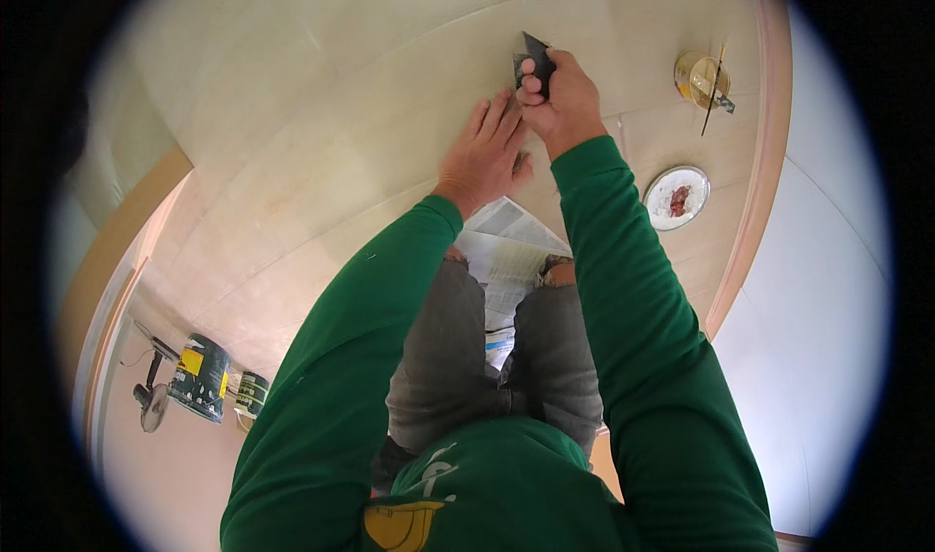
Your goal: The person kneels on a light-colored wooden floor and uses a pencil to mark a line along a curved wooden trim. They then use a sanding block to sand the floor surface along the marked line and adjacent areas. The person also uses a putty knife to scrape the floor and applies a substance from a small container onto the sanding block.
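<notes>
My right hand [565, 99] grips a thin, dark, flat piece with straight edges and a pointed corner [535, 55], scraper-like in shape. A lighter grey edge shows beside it, and whether it is a putty knife or a folded sheet I cannot make out. My left hand [482, 153] lies flat, fingers stretched out, on the pale wood-toned surface [341, 94]. Its fingertips come close to my right hand. To the right of my right forearm is a round white lid [662, 211] bearing a reddish-brown smear of paste.
Beyond the lid stands an open tin [690, 73] with a thin stick or brush across its top. Newspaper sheets [506, 231] lie around my knees. At lower left are a black tin with yellow labels [200, 382] and a smaller tin [251, 393]. Wooden edging [769, 163] bounds the right side.
</notes>
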Available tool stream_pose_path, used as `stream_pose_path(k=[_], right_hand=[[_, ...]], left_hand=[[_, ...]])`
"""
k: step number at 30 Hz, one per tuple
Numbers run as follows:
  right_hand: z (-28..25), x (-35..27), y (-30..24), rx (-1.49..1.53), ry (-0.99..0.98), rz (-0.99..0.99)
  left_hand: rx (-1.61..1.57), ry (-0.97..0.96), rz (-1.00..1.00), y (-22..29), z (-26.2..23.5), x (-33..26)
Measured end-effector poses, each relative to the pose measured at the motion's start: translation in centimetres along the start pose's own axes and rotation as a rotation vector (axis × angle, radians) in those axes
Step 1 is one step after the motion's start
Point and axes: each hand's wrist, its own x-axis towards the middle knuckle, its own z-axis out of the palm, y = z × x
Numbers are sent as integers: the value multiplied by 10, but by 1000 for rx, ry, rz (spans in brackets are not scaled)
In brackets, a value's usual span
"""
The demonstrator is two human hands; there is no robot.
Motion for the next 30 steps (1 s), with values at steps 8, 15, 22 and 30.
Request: stream_pose_path(k=[8,15,22,30], right_hand=[[-35,15,-3,28,-57,95],[-32,-4,-3,-114,-43,100],[-27,-26,-2,-225,13,153],[-18,-7,-18,-222,131,83]], left_hand=[[9,3,0,-2,1,4],[13,3,10,-3,2,2],[10,5,-9,-2,-1,3],[-16,4,-37,-1,-3,4]])
